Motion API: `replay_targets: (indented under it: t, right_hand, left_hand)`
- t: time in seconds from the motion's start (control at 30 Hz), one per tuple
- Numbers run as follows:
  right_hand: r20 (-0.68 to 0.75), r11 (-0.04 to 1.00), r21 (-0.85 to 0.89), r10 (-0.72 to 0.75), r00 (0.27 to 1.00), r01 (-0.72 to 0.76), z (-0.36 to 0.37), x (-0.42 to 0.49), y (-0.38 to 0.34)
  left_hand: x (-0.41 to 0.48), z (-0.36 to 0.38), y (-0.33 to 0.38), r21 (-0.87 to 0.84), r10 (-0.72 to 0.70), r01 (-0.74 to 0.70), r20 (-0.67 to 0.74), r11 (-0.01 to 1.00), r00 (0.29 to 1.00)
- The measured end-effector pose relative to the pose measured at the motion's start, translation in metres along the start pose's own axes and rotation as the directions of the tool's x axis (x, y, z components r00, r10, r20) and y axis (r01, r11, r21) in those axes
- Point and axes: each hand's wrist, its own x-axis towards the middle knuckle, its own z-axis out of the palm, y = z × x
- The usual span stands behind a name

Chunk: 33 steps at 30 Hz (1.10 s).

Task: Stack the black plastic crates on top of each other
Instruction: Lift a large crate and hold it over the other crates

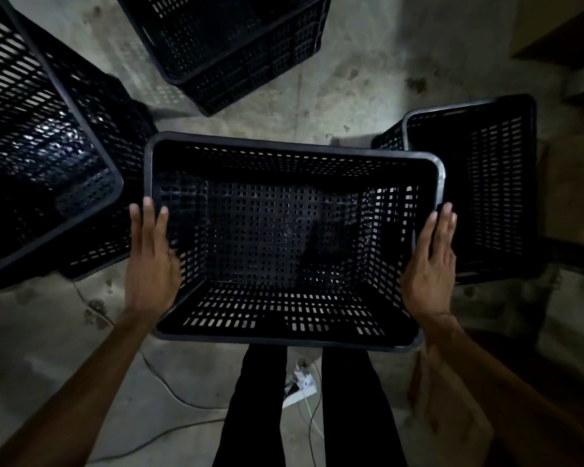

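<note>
A crate [294, 237] sits in the middle of the scene, above the floor [361, 79] and the person's legs [253, 409]. The left hand [150, 261] lies against its left wall, the right hand [430, 264] against its right wall. To the left stands a stack of crates [44, 139], close beside the middle one. Another crate [479, 187] stands to the right, its near corner behind the middle crate's far right rim. A further crate [230, 42] lies at the far side. Cables [169, 429] run along the near floor, between and left of the legs.

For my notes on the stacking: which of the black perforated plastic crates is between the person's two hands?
The middle black perforated plastic crate: the left hand and right hand press flat against its short sides. The other three stand apart, untouched.
</note>
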Motion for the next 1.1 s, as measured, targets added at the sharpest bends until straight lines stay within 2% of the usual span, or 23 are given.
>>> replay_targets:
  t: [0.2,0.37,0.47,0.67,0.83,0.97,1.03,1.1]
  right_hand:
    - [0.029,0.999,-0.052,-0.002,1.000,0.003,0.001,0.003,0.000]
    - [0.054,0.998,-0.049,0.032,0.998,-0.029,-0.007,0.002,-0.011]
    - [0.086,0.999,-0.036,0.021,0.996,-0.018,-0.009,0.000,-0.012]
    - [0.080,0.996,-0.090,-0.016,0.997,0.023,-0.014,0.004,-0.004]
    - [0.072,0.999,-0.039,0.019,0.997,-0.016,-0.010,-0.009,-0.007]
    - [0.116,1.000,0.015,0.016,0.993,-0.018,-0.011,-0.015,-0.006]
    - [0.173,1.000,0.006,-0.024,0.985,0.023,-0.025,-0.016,-0.003]
    - [0.214,1.000,-0.004,-0.002,0.977,0.002,-0.048,-0.023,-0.001]
  left_hand:
    - [0.007,-0.002,-0.006,-0.048,0.026,-0.025,0.009,0.999,1.000]
    - [0.002,-0.006,0.003,0.097,-0.006,0.003,0.036,0.995,0.999]
    - [-0.005,-0.006,0.006,0.118,-0.041,0.037,0.035,0.992,0.999]
    - [-0.026,-0.008,0.021,0.062,-0.048,0.042,0.091,0.997,0.995]
    - [-0.020,-0.013,0.013,-0.007,-0.017,0.018,0.107,1.000,0.994]
    - [-0.011,-0.008,0.003,0.103,0.002,-0.016,0.134,0.995,0.991]
    - [-0.012,-0.014,0.011,0.161,-0.046,0.016,0.187,0.987,0.981]
    - [-0.015,-0.031,0.039,0.115,-0.120,0.099,0.196,0.988,0.973]
